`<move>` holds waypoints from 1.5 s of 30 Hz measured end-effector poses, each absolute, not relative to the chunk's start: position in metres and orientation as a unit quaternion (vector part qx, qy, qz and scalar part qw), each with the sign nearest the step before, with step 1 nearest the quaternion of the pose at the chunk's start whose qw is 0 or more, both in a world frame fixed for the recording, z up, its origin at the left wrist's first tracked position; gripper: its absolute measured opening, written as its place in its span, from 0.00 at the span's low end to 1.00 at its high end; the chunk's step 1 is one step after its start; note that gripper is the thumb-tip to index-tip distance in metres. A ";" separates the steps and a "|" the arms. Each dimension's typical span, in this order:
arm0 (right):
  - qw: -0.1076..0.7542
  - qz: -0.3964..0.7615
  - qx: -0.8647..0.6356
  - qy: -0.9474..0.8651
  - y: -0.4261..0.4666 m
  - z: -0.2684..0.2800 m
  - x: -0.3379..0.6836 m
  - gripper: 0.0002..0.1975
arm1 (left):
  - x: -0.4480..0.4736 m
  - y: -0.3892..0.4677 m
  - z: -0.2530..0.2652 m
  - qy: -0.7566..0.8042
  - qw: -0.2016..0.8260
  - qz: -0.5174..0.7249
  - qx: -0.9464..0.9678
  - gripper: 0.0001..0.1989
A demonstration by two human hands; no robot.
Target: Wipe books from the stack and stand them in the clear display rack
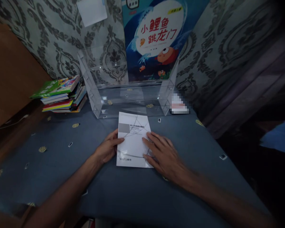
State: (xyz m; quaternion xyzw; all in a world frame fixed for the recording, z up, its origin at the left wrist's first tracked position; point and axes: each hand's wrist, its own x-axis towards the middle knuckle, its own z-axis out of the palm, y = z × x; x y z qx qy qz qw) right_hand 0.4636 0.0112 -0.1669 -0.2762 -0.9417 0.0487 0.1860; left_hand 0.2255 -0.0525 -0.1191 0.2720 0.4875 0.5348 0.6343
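Note:
A white booklet [132, 146] with a grey block and dark print on its cover lies before me, slightly tilted. My left hand [108, 147] grips its left edge, thumb on the cover and the other fingers partly hidden at the side. Over the right edge rests my right hand [165, 155], its fingers apart and fairly flat, fingertips touching the cover. Just beyond the booklet stands a clear acrylic rack [91, 90]. A blue picture book [133, 68] with a red fish stands upright at the rack's back.
A stack of books [59, 95] sits left of the rack. Right of it is a small blurred-out item [179, 106]. A dark blue patterned cloth [68, 167] covers the table, whose right edge slants away. Behind is a patterned wall [111, 47] with a white sheet [92, 12].

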 end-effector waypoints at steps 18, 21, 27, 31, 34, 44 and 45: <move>0.271 0.580 -0.272 -0.718 0.010 -0.140 0.454 0.32 | 0.235 -0.078 -0.102 0.489 0.295 0.249 0.782 0.36; 0.259 0.645 -0.298 -0.654 0.015 -0.138 0.459 0.34 | 0.235 -0.079 -0.112 0.511 0.237 0.228 0.794 0.38; 0.302 0.577 -0.433 -0.624 0.039 -0.133 0.473 0.33 | 0.236 -0.079 -0.114 0.551 0.193 0.198 0.788 0.28; 0.295 0.454 -0.435 -0.720 0.042 -0.139 0.477 0.32 | 0.238 -0.077 -0.121 0.566 0.155 0.178 0.790 0.27; 0.258 0.406 -0.399 -0.781 0.037 -0.141 0.476 0.26 | 0.238 -0.076 -0.128 0.581 0.129 0.166 0.786 0.27; 0.096 0.137 -0.426 -0.889 0.037 -0.131 0.467 0.19 | 0.241 -0.072 -0.135 0.604 0.102 0.123 0.781 0.31; 0.077 0.097 -0.429 -0.895 0.037 -0.130 0.466 0.19 | 0.241 -0.071 -0.136 0.605 0.094 0.123 0.781 0.31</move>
